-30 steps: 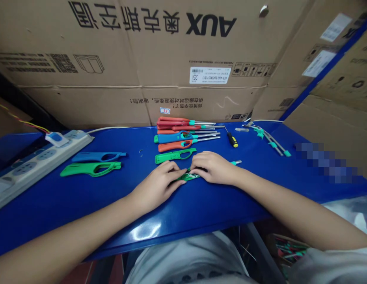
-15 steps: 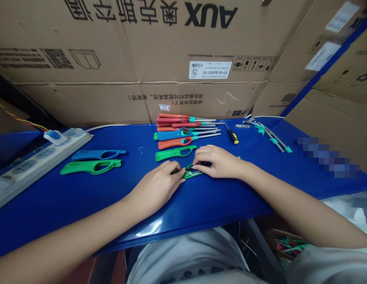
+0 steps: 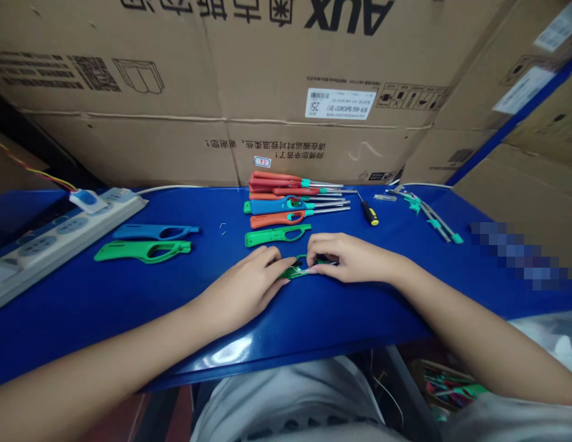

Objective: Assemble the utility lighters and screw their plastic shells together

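A green lighter casing half [image 3: 299,272] with thin white wires inside lies between my hands, low over the blue table. Its ends are mostly covered by fingers. My left hand [image 3: 253,279] pinches the casing's left part between thumb and fingers. On the other side, my right hand [image 3: 348,258] has thumb and fingertips closed at the casing's right part, by the wires. Which small part those fingertips grip is hidden. Just behind my hands lies another green casing half [image 3: 276,236], its inner side up.
Behind are stacked stick lighters [image 3: 279,220] and a screwdriver [image 3: 370,213]. At right lie metal lighter tubes [image 3: 435,221]. Blue [image 3: 150,232] and green [image 3: 124,252] casing halves sit at left, near a power strip [image 3: 64,230]. A cardboard box [image 3: 212,135] walls the back.
The view has shifted a little. My right hand has moved slightly right, away from my left, showing more wire between them. Both hands stay on the green casing.
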Tool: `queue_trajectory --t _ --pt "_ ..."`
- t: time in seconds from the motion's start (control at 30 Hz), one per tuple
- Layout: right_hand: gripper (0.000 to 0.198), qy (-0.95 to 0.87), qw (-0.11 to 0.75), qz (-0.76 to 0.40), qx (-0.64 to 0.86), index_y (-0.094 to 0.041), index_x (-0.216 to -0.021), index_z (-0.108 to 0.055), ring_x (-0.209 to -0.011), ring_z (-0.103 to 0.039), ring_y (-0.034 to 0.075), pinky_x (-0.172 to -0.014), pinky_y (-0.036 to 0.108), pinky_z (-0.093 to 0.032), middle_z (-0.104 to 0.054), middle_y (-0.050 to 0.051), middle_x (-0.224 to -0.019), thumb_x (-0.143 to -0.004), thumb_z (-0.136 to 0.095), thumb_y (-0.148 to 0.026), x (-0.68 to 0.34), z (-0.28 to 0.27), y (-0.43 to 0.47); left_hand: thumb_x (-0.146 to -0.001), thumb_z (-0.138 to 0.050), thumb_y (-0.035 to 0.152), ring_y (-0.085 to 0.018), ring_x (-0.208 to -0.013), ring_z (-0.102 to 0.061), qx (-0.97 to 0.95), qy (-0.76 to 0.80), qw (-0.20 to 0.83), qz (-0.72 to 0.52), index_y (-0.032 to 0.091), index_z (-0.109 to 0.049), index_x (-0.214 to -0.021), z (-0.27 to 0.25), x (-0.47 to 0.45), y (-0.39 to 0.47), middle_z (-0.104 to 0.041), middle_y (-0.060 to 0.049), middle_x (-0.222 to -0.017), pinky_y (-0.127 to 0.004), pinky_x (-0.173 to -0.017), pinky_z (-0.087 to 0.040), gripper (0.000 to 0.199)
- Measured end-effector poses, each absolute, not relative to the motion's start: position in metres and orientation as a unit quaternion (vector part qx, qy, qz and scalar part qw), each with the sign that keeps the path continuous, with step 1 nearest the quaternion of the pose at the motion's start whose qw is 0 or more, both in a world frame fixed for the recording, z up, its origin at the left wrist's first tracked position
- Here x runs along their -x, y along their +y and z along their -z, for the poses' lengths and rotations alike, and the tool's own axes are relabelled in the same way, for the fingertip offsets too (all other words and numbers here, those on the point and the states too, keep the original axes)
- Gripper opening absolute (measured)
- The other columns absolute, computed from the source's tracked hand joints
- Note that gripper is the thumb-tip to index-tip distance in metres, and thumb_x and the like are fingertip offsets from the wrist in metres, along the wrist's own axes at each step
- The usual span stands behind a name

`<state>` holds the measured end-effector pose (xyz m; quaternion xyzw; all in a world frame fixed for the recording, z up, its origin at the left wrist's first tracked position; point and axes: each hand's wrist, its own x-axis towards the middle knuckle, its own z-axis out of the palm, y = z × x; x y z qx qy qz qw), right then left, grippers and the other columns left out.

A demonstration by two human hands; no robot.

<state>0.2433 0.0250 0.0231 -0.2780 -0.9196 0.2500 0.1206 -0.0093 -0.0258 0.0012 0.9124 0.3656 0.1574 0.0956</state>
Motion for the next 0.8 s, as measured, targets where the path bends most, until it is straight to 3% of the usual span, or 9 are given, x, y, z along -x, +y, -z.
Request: queue_trajectory --t 0.33,0.57,0.8 --pt "0.008 -0.905 0.15 -0.283 0.28 -0.017 -0.089 -0.066 -0.067 -0.053 0.01 -0.061 0.022 -0.039 -0.065 0.002 -0.086 -0.091 -0.066 -0.024 -0.2464 -0.0192 0.0289 -0.103 -0.044 0.021 -0.025 -0.11 -0.054 -0.924 0.333 0.12 -0.144 0.022 -0.057 -0.132 -0.0045 0.0091 -0.0233 -0.059 -0.01 -0.118 -0.044 -0.098 -0.051 0.032" --pt "0.011 -0.885 0.158 -0.326 0.292 -0.017 -0.091 -0.064 -0.057 -0.045 0.008 -0.054 0.02 -0.038 -0.055 -0.004 -0.066 -0.091 -0.064 -0.028 -0.2502 -0.0205 0.0283 -0.102 -0.041 0.017 -0.024 -0.109 -0.053 -0.929 0.324 0.114 -0.141 0.021 -0.06 -0.127 -0.0058 0.0113 -0.0226 -0.057 -0.011 -0.12 -0.041 -0.096 -0.05 0.031" --pt "0.015 -0.904 0.134 -0.31 0.264 -0.016 -0.099 -0.064 -0.061 -0.047 0.007 -0.058 0.019 -0.04 -0.062 -0.002 -0.079 -0.084 -0.063 -0.012 -0.2467 -0.0214 0.0261 -0.101 -0.042 0.016 -0.024 -0.101 -0.054 -0.938 0.32 0.073 -0.115 0.02 -0.063 -0.122 -0.0089 0.0113 -0.0231 -0.058 -0.011 -0.116 -0.039 -0.088 -0.052 0.031"
